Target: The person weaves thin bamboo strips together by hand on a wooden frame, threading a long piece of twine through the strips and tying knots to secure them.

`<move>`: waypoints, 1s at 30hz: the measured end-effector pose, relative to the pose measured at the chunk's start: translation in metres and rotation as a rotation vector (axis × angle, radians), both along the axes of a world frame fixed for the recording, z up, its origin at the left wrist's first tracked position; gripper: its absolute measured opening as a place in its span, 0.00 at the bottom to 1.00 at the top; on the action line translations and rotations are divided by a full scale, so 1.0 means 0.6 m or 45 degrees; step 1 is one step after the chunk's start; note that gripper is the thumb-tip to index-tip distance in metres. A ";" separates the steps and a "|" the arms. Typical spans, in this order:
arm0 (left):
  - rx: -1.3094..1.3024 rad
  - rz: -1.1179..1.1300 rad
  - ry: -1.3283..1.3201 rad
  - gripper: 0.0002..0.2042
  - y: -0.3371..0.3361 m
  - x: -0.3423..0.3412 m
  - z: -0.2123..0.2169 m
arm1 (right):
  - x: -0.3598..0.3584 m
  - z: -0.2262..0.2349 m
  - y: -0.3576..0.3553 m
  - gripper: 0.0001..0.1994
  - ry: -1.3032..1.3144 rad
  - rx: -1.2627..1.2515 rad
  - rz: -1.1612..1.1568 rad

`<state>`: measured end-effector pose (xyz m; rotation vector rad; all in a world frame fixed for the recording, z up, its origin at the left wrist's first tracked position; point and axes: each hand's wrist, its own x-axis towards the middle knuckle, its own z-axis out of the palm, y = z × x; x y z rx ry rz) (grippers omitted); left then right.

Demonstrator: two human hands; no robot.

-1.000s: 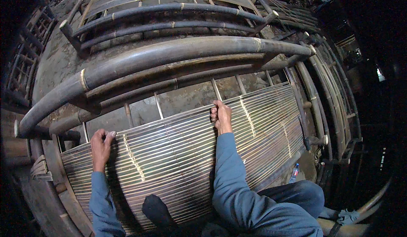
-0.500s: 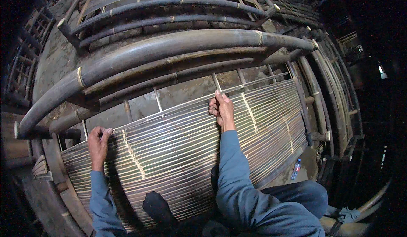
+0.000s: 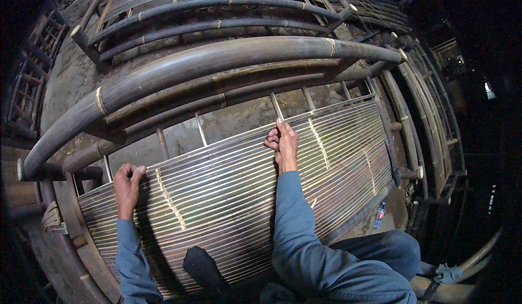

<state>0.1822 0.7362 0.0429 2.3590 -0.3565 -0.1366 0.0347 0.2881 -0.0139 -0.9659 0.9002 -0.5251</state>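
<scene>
A long thin bamboo strip [image 3: 337, 105] runs along the far edge of a slatted bamboo panel [image 3: 244, 179]. At the left, my left hand [image 3: 128, 190] pinches the strip between thumb and fingers. My right hand [image 3: 284, 146] is closed on the same strip right of the middle, thumb uppermost and the other fingers curled. Narrow parallel slats make up the panel, with pale bindings [image 3: 170, 199] crossing them. My dark-covered foot [image 3: 201, 266] rests on the slats between my arms.
Beyond the strip, thin crossbars [image 3: 201, 129] reach to a thick bamboo rail [image 3: 217, 59]. Another bamboo frame [image 3: 185, 6] stands farther off. A plastic bottle [image 3: 379, 215] lies at the right, and a knotted cloth [image 3: 447, 274] wraps a pole near my knee.
The strip's right end now lies closer to the panel's far edge and slightly farther right. Both hands keep their hold, with only small movement.
</scene>
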 end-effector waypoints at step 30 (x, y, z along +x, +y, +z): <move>-0.025 -0.004 -0.027 0.21 0.015 -0.002 0.008 | -0.006 -0.005 -0.002 0.14 0.000 0.095 0.019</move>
